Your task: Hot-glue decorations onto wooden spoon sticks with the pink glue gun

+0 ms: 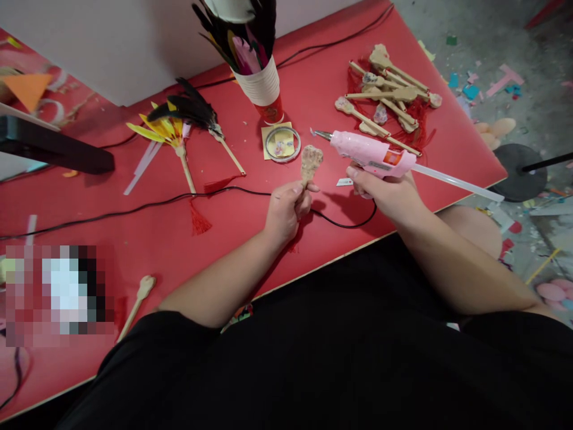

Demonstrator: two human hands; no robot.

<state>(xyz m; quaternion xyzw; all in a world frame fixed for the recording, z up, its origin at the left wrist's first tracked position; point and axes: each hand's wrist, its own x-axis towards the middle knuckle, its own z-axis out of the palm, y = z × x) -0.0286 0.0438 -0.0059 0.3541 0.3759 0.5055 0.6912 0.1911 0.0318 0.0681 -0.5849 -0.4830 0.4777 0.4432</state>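
My left hand is closed around the lower part of a wooden fan handle, its wide speckled head pointing up. Red tassel threads hang below that fist. In my right hand is a pink glue gun, gripped by its handle, with a clear glue stick poking out of the back. The metal nozzle points left, just above and right of the handle's head, apart from it. A small clump of glue clings near the tip. Whether my finger presses the trigger is hidden.
Behind are a roll of tape on yellow paper and stacked paper cups holding feathers. A pile of tasselled handles lies at right. Yellow-feathered and black-feathered fans lie left. A black cord crosses the red table.
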